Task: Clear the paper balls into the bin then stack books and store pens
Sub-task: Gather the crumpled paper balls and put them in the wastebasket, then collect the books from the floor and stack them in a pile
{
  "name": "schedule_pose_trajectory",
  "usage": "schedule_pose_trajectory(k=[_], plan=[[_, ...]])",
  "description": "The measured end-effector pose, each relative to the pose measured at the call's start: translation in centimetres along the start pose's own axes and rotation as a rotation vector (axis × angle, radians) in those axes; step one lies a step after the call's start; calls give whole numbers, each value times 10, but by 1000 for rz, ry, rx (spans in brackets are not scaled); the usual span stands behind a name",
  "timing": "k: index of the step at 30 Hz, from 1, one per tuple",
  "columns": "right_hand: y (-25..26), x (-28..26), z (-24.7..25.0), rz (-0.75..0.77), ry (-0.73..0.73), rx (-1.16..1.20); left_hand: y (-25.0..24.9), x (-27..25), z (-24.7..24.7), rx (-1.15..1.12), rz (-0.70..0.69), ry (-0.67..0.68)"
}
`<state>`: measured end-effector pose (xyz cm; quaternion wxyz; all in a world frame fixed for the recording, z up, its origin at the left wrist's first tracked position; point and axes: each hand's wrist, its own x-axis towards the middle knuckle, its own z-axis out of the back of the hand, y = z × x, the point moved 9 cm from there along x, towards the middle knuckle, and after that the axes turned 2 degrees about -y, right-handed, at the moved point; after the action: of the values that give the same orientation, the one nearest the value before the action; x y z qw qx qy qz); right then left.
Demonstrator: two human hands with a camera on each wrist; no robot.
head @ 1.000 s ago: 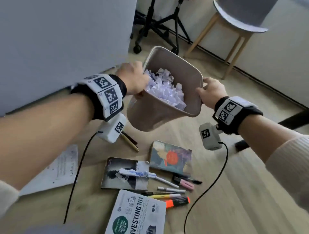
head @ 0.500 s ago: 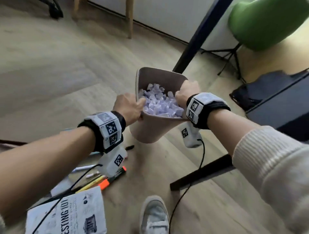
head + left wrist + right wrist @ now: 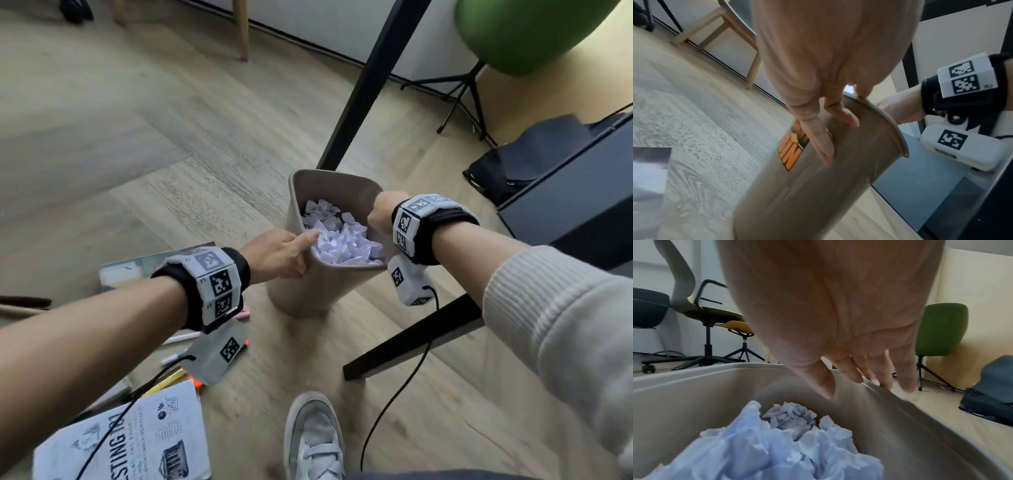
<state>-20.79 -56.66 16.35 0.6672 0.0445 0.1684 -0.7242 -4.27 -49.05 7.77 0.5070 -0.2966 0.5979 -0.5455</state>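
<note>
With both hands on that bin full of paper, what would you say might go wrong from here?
1. The beige plastic bin is tilted, and the crumpled pale-blue paper balls sit heaped near its rim, so some may spill.
2. The left hand and right hand have only a rim grip, which might slip.
3. Pens and the white paperback book lie beside the grey shoe, a tripping hazard.

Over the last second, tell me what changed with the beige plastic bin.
The beige plastic bin was carried away from the books and pens, rightward and down, to beside the black table leg. The left hand and right hand kept gripping its rim; the crumpled white paper balls stayed inside.
</note>
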Motion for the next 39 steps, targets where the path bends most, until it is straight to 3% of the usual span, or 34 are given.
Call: schedule_pose_trajectory(k=[3,6,9,13,16,18,22,26,32,39], plan=[[30,7,28,22,-140,-39,2,-8,33,55,35,-104],[90,6,58,179,-372,73,24,-15,94,147,97,-233],[168,-5,63,402,-435,97,64,-39,167,292,221,-381],[277,-25,17,698,-274,23,112,-83,236,569,450,-491],[328,-36,-31,822,-122,-141,135,-109,256,837,594,-510],[349,-37,-62,892,-38,-300,158,-125,253,880,693,-476],[372,-18,-122,943,117,-332,209,-164,237,698,813,-503],[362,17,-198,850,233,-471,246,-213,220,591,844,-615],[357,8,-182,878,152,-452,251,-243,209,575,647,-817],[358,29,-179,906,217,-342,268,-331,190,372,745,-1424]])
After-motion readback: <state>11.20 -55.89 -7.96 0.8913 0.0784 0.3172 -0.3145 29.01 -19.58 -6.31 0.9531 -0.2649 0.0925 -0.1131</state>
